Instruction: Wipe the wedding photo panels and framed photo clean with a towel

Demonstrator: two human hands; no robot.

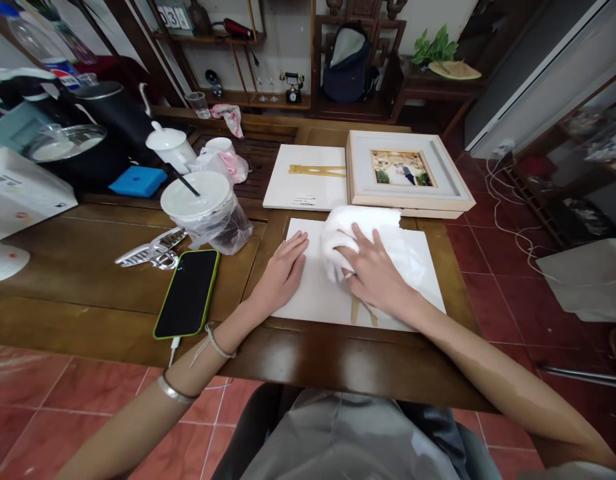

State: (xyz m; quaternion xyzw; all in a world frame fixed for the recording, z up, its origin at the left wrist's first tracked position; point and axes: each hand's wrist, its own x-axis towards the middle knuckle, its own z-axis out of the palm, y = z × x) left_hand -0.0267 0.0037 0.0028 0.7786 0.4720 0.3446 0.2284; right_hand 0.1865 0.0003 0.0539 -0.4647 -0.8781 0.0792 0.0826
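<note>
A white board [303, 293] lies flat on the wooden table in front of me, with a gold-coloured strap or stand partly showing near its front edge. My left hand [287, 265] rests flat on the board's left side, fingers stretched out, holding nothing. On the right half of the board is a bunched white cloth [338, 230]. My right hand [373, 270], with a ring on one finger, presses onto this cloth and has hold of it; its fingertips partly sink into the folds.
Behind the board are another white board [283, 190] and a framed photo [411, 167]. To the left lie a phone [188, 293] on a cable, scissors [155, 250] and a lidded white tub [201, 200] in a plastic bag. A blue sponge-like block [138, 181] and a pot [83, 160] stand beyond.
</note>
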